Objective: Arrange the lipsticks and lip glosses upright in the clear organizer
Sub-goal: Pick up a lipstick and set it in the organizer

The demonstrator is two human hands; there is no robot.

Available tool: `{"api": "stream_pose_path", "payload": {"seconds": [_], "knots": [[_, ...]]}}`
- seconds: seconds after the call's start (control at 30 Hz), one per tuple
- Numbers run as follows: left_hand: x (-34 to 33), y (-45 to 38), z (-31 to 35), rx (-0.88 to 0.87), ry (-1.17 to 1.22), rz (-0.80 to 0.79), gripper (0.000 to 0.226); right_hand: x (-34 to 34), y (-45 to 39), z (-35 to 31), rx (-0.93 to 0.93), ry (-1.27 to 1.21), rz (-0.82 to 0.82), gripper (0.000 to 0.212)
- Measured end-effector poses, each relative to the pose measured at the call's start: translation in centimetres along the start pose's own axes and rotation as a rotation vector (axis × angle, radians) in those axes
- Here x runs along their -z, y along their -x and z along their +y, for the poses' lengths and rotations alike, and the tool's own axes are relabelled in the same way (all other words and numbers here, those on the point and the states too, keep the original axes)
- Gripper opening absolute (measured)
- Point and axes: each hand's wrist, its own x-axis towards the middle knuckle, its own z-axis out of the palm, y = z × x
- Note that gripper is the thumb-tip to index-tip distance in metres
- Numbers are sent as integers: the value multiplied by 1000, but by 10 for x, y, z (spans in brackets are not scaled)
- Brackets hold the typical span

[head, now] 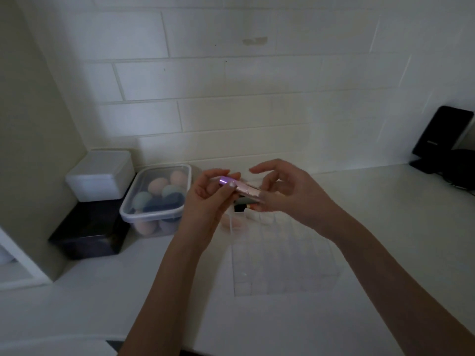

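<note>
I hold a pink lip gloss tube (243, 191) with a shiny purple cap nearly level above the counter. My left hand (208, 199) grips its capped end. My right hand (282, 191) holds the other end with thumb and lower fingers, while its upper fingers are spread. Below my hands stands the clear organizer (277, 255), a grid of empty-looking cells on the white counter. Behind the hands, at the organizer's far edge, a dark lipstick (243, 205) lies partly hidden.
A clear lidded tub of coloured makeup sponges (156, 199) sits left of my hands. Further left a white box (100, 176) rests on a black box (90, 232). A black device (442, 140) leans against the tiled wall at far right.
</note>
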Motion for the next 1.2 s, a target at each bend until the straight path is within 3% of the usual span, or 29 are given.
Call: {"api": "stream_pose_path", "payload": {"seconds": [0.1,0.23,0.33,0.47,0.57,0.7,0.83,0.93,1.07,1.2], "knots": [[-1,1,3,-5,35,-49,17,-8,1,-1,-19,145,-78,63],[-6,4,4,-48,-78,-77,25,-16,1,-3,-14,93,-156,82],[-12,5,4,-65,-139,8,27,-25,1,-4,85,201,-70,73],[-3,7,8,-108,-336,135,23,-27,-1,-10,148,142,145,60],[6,23,9,-157,-606,42,42,-29,0,-12,165,154,136,57],[21,40,1,-70,-832,-45,70,-31,1,-13,166,176,87,53],[24,43,-1,-22,-845,-30,67,-35,1,-13,171,256,46,52],[21,37,3,-59,-916,-52,74,-28,0,-17,160,284,62,39],[19,9,-1,-61,-1022,-70,55,-18,1,-20,166,282,21,28],[5,-16,4,-37,-1102,-91,22,-28,1,-13,191,514,-61,23]]}}
